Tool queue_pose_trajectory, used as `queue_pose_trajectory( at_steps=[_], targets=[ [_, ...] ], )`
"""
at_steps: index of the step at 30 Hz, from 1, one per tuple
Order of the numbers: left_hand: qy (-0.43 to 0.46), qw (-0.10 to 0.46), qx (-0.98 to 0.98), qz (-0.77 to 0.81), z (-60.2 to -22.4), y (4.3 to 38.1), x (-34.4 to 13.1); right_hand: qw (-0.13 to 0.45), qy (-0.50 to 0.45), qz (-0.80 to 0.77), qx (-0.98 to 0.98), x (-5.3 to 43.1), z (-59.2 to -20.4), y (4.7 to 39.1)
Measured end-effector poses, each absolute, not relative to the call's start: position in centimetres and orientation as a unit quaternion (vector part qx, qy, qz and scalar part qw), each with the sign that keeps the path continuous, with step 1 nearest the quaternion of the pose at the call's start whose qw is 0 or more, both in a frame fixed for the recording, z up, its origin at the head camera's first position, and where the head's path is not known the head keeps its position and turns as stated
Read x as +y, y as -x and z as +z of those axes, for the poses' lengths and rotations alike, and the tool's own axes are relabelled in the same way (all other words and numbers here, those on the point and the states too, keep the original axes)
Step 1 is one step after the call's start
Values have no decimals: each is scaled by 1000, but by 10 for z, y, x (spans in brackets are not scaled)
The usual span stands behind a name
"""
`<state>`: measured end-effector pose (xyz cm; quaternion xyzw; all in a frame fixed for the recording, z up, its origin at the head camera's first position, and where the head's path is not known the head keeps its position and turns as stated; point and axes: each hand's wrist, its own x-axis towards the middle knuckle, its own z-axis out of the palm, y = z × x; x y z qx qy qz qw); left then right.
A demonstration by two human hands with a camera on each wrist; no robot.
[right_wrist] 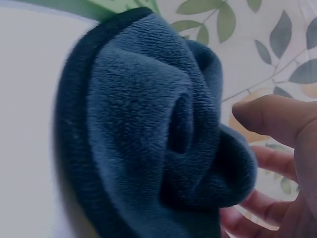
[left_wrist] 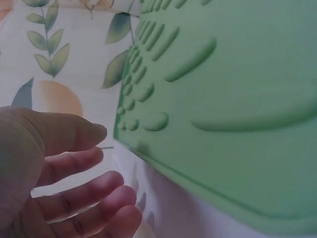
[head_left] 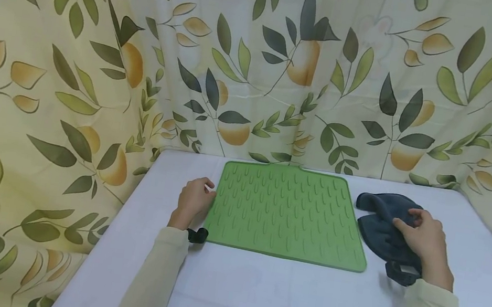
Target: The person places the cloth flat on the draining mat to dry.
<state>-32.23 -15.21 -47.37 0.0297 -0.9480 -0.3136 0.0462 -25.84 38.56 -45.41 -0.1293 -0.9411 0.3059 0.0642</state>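
White counter [head_left: 252,303], fruit-print curtain [head_left: 273,99] behind. We note left fingers [left_wrist: 89,193] loosely spread, green mat [head_left: 289,213] just beside them; right fingers [right_wrist: 277,162] parted, dark blue cloth [head_left: 380,226] just beside them, contact unclear.

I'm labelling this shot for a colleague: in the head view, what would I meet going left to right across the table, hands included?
Left hand → green mat → dark blue cloth → right hand, which partly overlaps the cloth.
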Motion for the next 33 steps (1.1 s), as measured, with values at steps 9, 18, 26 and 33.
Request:
queue_pose_trajectory(
  at_steps=[9,18,26,33],
  targets=[
    [-34,16,-938,-345,-478,322,-152,17,142,307,-941,390,-466,263],
    [-31,2,-934,-356,-482,324,-150,34,148,299,-942,391,-471,264],
    [-31,-9,-936,-351,-482,325,-149,93,130,299,-941,390,-473,261],
    [-20,0,-941,-337,-483,325,-149,131,151,308,-930,388,-470,262]
  ],
)
